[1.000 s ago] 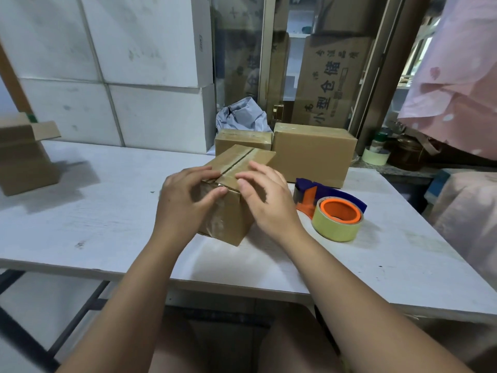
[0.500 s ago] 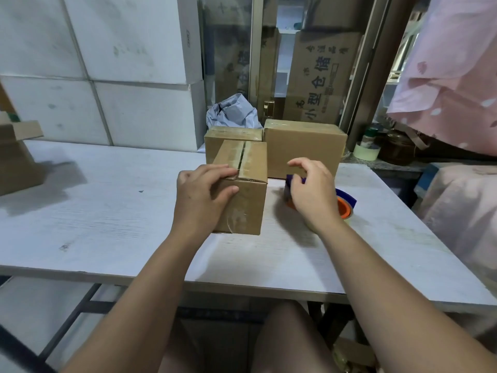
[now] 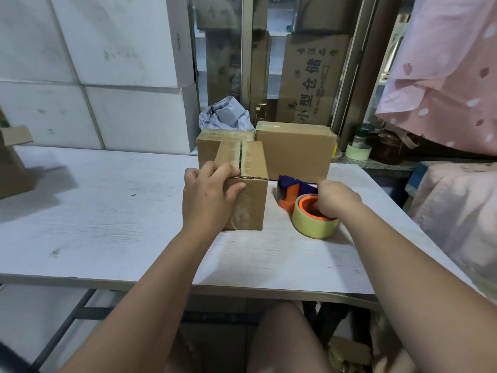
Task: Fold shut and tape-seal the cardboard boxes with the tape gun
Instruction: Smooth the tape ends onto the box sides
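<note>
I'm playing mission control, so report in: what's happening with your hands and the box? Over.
Left hand gripping small brown cardboard box, flaps folded shut. Right hand grabbing purple-and-orange tape gun by its yellow roll. Larger brown box behind, not blocking.

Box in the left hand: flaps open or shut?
Shut: both top flaps of the cardboard box lie flat, meeting at a centre seam. The left hand grips its corner.
</note>
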{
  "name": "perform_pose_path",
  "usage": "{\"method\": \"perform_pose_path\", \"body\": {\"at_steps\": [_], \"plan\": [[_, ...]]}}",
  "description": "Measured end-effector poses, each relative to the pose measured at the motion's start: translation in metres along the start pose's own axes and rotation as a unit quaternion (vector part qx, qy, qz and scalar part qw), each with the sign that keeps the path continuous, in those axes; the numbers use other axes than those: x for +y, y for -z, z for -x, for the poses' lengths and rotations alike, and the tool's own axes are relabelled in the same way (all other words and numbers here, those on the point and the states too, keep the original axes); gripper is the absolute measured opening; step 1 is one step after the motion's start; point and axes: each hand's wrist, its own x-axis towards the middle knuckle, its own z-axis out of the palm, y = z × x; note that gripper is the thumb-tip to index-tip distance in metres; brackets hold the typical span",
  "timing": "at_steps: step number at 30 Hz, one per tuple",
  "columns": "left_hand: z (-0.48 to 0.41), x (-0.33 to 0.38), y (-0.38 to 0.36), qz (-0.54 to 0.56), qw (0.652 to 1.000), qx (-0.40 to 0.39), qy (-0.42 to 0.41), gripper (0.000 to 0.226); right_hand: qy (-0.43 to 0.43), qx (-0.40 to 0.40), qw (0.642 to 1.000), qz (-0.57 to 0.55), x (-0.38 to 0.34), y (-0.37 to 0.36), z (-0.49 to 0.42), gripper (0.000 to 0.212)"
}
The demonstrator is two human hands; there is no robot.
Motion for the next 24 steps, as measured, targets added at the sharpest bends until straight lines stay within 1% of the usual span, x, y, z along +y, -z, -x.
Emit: {"method": "perform_pose_path", "body": {"at_steps": [2, 3, 4, 6, 8, 10, 12, 13, 14, 16, 18, 20, 21, 22, 24], "plan": [[-0.001, 0.002, 0.003, -0.002, 0.999, -0.033, 0.009, 0.030, -0.002, -0.018, 0.999, -0.030, 0.004, -0.002, -0.003, 0.030], [-0.002, 0.002, 0.004, -0.025, 0.998, -0.052, 0.003, 0.035, -0.008, -0.022, 0.999, -0.049, 0.006, -0.002, -0.003, 0.032], [-0.003, 0.002, 0.004, -0.049, 0.997, -0.067, -0.006, 0.040, -0.015, -0.018, 0.997, -0.071, 0.007, -0.002, -0.002, 0.034], [-0.002, 0.004, 0.006, -0.077, 0.994, -0.070, -0.013, 0.044, -0.029, 0.012, 0.990, -0.135, 0.008, -0.003, -0.001, 0.033], [-0.001, 0.011, 0.006, -0.088, 0.994, -0.056, -0.013, 0.043, -0.051, 0.051, 0.969, -0.238, 0.008, -0.006, 0.000, 0.031], [0.000, 0.021, 0.004, -0.081, 0.995, -0.021, -0.046, 0.041, -0.058, 0.079, 0.925, -0.367, 0.006, -0.009, 0.003, 0.031], [-0.001, 0.036, 0.003, -0.033, 0.994, 0.018, -0.098, 0.035, -0.045, 0.121, 0.872, -0.472, -0.002, -0.011, 0.011, 0.025], [-0.003, 0.045, 0.004, 0.003, 0.994, 0.021, -0.107, 0.031, -0.034, 0.150, 0.854, -0.497, -0.006, -0.010, 0.016, 0.023], [-0.005, 0.056, 0.005, 0.046, 0.994, 0.015, -0.099, 0.026, -0.024, 0.182, 0.841, -0.510, -0.010, -0.010, 0.021, 0.021], [-0.010, 0.075, 0.005, 0.130, 0.990, -0.004, -0.056, 0.018, 0.001, 0.243, 0.817, -0.523, -0.018, -0.005, 0.034, 0.021], [-0.016, 0.088, 0.001, 0.204, 0.979, -0.026, -0.005, 0.015, 0.037, 0.294, 0.796, -0.527, -0.026, -0.001, 0.044, 0.026], [-0.020, 0.095, -0.004, 0.272, 0.959, -0.064, 0.046, 0.020, 0.063, 0.333, 0.778, -0.530, -0.034, 0.001, 0.051, 0.037], [-0.020, 0.097, -0.007, 0.292, 0.952, -0.069, 0.067, 0.024, 0.072, 0.353, 0.769, -0.529, -0.038, 0.002, 0.053, 0.044], [-0.019, 0.098, -0.009, 0.307, 0.947, -0.054, 0.083, 0.028, 0.080, 0.372, 0.761, -0.525, -0.041, 0.003, 0.056, 0.051], [-0.016, 0.097, -0.012, 0.342, 0.933, 0.003, 0.109, 0.032, 0.091, 0.399, 0.755, -0.512, -0.045, 0.006, 0.061, 0.061]]}}
